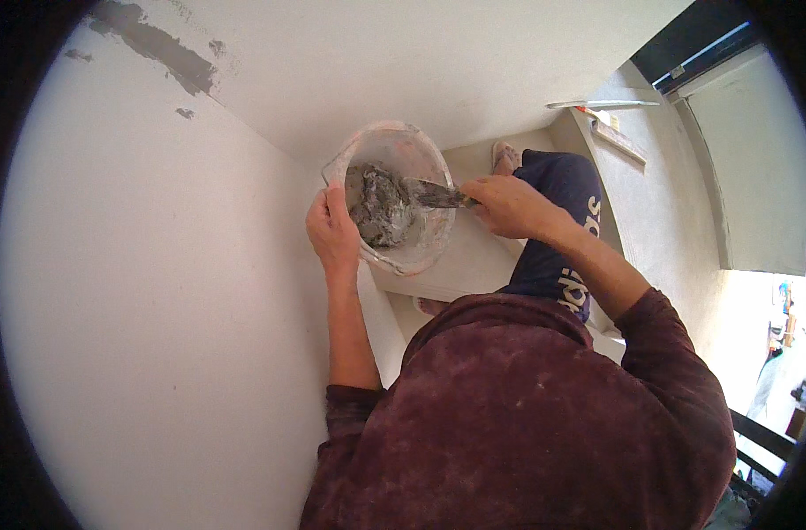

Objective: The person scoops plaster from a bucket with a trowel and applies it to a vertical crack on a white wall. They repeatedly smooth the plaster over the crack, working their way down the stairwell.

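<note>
A whitish, plaster-smeared bucket (pixel 434 238) is tilted in front of me, close to the wall corner. Grey wet mortar (pixel 381 208) lies in a lump inside it. My left hand (pixel 333 231) grips the bucket's left rim, thumb over the edge, near the wire handle. With my right hand (pixel 513 207) I hold a putty knife (pixel 434 193) by its handle; its grey-coated blade reaches over the right rim into the bucket beside the mortar. The blade's tip is against or close to the lump; I cannot tell whether it touches.
White walls (pixel 173 309) meet at a corner on the left, with a grey mortar patch (pixel 160 49) high up. Pale steps (pixel 482 252) lie below the bucket. On a ledge at right rest a long trowel-like bar (pixel 619 142) and a brush (pixel 602 117). Dark railings (pixel 760 437) stand lower right.
</note>
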{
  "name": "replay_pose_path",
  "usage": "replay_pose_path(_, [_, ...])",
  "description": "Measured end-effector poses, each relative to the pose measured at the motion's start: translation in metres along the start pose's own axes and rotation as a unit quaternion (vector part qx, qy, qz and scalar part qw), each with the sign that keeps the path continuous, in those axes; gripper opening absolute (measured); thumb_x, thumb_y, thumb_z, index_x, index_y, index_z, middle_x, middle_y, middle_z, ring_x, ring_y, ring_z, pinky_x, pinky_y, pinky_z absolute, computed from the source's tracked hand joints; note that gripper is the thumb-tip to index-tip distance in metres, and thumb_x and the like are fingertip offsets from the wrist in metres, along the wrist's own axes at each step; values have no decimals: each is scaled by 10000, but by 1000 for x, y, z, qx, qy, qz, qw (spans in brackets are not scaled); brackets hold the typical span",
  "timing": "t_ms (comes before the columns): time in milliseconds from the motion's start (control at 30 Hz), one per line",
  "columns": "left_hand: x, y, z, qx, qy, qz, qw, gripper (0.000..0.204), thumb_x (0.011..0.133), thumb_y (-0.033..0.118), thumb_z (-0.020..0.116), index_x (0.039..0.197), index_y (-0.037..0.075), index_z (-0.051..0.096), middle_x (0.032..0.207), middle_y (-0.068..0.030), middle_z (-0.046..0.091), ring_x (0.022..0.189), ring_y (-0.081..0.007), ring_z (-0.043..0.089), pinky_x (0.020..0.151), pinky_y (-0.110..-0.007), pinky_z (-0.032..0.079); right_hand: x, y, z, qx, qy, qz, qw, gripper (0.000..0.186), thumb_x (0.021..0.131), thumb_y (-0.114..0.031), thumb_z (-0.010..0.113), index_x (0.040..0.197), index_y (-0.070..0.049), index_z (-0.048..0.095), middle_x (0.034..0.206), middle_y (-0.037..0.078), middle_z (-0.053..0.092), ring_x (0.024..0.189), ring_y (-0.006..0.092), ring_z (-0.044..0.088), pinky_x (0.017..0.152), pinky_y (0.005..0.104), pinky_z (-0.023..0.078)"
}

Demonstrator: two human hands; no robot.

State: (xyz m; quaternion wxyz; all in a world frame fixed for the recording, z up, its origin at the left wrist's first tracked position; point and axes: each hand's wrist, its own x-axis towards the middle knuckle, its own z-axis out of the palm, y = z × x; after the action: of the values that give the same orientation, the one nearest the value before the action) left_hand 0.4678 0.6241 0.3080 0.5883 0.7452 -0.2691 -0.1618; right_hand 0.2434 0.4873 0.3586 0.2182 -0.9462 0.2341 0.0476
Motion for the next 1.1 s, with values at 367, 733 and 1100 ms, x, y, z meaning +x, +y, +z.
replay_pose_path(367, [-10,30,0,-44,24,62,997,427,975,298,501,664,17,419,602,-1,341,599,-112,319,548,-303,298,15,-12,49,16,-40,-21,999,207,773,-53,575,970,-8,622,937,205,647,908,392,632,780,488,506])
replay_pose_path(733, [-12,28,-7,-18,27,33,999,435,976,307,494,664,11,431,595,-11,368,594,-128,337,554,-321,307,6,-17,48,-78,44,-5,996,250,756,-9,579,1002,-31,625,967,173,602,901,350,638,737,463,533])
replay_pose_path(1100, [-29,41,-12,-37,70,17,997,445,974,319,492,666,0,450,610,-34,393,607,-140,360,570,-336,328,-26,-14,32,-201,149,-83,965,317,777,-70,593,1085,-127,636,1003,99,532,970,289,547,805,406,472])
